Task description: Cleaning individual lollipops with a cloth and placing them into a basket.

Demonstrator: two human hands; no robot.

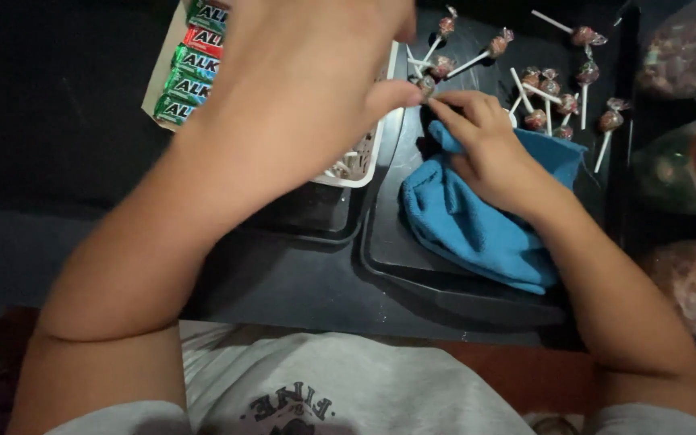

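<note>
My left hand [308, 72] is raised over a white basket [372, 161] and pinches a wrapped lollipop [426, 83] between thumb and fingers. My right hand [489, 145] meets it there, its fingertips touching the same lollipop while its palm rests on a blue cloth [477, 221]. The cloth lies bunched on a black tray [412, 266]. Several more wrapped lollipops [549, 89] with white sticks lie scattered on the tray beyond my right hand.
A box of green and red candy packs [191, 60] stands at the back left. Clear bags of sweets [686, 56] and a plastic bottle [686, 165] sit along the right edge. A second black tray [316, 213] lies under the basket.
</note>
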